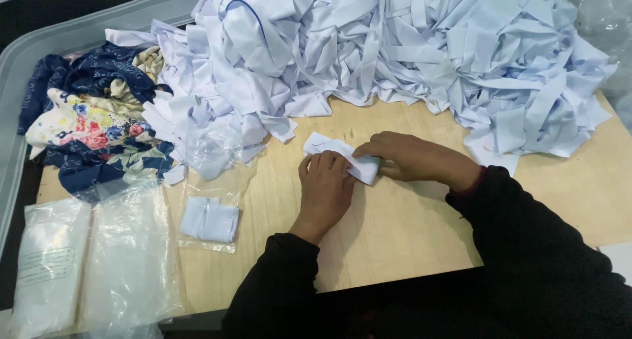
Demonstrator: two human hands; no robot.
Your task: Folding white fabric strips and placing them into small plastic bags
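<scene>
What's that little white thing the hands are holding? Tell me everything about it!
It is a small white cloth piece, thin and soft-looking, like the strips in the big white pile behind it. It is folded into a flat packet and lies on the wooden table. The left hand presses down on its near part and the right hand pins its right end. One corner sticks out to the upper left.

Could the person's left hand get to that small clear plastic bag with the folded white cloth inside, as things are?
Probably yes. The left hand rests on a folded white cloth piece, and only bare wooden table lies between it and the small clear plastic bag holding folded white cloth.
</scene>
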